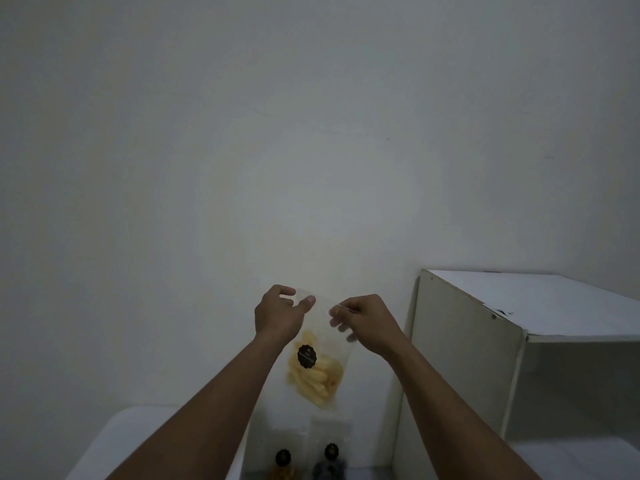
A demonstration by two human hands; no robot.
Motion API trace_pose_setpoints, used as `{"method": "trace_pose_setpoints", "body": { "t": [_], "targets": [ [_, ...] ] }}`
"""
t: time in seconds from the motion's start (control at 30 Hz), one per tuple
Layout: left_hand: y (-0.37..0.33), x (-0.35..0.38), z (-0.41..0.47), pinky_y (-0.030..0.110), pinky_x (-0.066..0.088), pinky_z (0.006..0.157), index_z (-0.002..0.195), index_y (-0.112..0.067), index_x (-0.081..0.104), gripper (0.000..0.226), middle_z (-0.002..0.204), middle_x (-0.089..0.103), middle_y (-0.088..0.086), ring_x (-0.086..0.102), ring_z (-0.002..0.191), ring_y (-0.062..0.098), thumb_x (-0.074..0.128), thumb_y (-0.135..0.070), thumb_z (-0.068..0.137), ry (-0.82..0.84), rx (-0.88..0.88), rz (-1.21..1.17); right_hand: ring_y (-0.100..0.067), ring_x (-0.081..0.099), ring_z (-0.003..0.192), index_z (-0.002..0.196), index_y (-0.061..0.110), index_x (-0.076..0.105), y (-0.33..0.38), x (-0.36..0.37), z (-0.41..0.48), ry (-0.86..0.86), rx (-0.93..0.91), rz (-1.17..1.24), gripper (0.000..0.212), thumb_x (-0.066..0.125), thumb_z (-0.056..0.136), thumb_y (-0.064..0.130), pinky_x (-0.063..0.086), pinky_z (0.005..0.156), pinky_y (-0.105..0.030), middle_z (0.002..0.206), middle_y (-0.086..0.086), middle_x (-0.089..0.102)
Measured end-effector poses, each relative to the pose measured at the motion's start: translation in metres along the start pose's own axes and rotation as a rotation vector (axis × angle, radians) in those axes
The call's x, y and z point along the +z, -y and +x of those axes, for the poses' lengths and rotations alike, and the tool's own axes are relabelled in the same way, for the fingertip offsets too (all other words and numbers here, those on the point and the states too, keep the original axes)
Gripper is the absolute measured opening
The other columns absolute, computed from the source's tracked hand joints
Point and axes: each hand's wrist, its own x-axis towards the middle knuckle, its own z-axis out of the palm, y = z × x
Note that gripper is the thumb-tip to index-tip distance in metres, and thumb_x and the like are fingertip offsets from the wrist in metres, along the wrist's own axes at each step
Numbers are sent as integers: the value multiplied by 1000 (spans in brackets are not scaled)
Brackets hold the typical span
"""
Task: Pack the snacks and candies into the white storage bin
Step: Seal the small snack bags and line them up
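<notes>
A clear snack bag [317, 368] of pale yellow sticks with a round black label hangs in the air in front of the wall. My left hand [278, 315] pinches its top left corner between thumb and fingers. My right hand [363, 322] pinches its top right corner. Below, at the bottom edge, two more clear bags with black labels stand upright: one with yellow contents [284, 464] and one with dark contents [330, 460]. They stand between white walls [398, 445] that may belong to the bin; I cannot tell for sure.
A white open-fronted cabinet [519, 306] stands at the right, its top level with my hands. A white surface [145, 431] lies at the lower left under my left forearm. A plain white wall fills the background.
</notes>
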Motion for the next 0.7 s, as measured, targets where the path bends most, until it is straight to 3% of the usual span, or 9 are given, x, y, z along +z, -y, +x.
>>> {"method": "trace_pose_setpoints", "body": {
  "t": [0.13, 0.27, 0.4, 0.53, 0.63, 0.7],
  "targets": [
    [-2, -3, -4, 31, 49, 74, 97, -13, 60, 41, 91, 64, 2, 63, 87, 20, 77, -45, 77, -54, 39, 72, -11, 69, 73, 91, 13, 77, -1, -2, -1, -33, -28, -17, 18, 63, 94, 24, 58, 59, -26, 79, 3, 76],
    [-9, -6, -6, 35, 63, 69, 89, 2, 70, 41, 85, 75, 15, 75, 76, 23, 78, -37, 81, 203, -157, -278, -10, 69, 74, 96, 17, 78, 3, -1, -1, -46, -74, -41, 17, 63, 94, 26, 58, 59, -24, 79, 5, 76],
    [-13, -7, -9, 35, 62, 70, 97, 5, 68, 25, 91, 75, 18, 76, 78, 24, 73, -17, 86, 284, -238, -414, -9, 69, 72, 98, 17, 78, 3, 5, -2, -41, -102, -103, 17, 64, 94, 25, 57, 60, -23, 78, 5, 75],
    [-15, -10, -8, 34, 62, 69, 97, 10, 66, 14, 92, 74, 23, 76, 79, 26, 63, -1, 88, 298, -263, -448, -15, 70, 72, 91, 21, 79, 3, 5, -5, -23, -106, -109, 17, 66, 90, 31, 61, 69, -35, 77, 1, 75],
    [-16, -14, -7, 33, 62, 73, 95, 9, 69, 16, 87, 75, 21, 76, 82, 26, 59, 0, 88, 338, -224, -398, -20, 72, 73, 81, 22, 78, 9, 6, -7, 30, -46, -76, 28, 66, 84, 46, 60, 71, -40, 75, 1, 75],
    [-16, -16, -6, 32, 62, 74, 96, 6, 71, 16, 89, 75, 20, 75, 83, 24, 61, -2, 88, 382, -190, -358, -20, 70, 71, 78, 16, 77, 12, 5, -7, 54, -19, -58, 30, 65, 86, 43, 59, 69, -40, 76, -2, 75]
  ]
}}
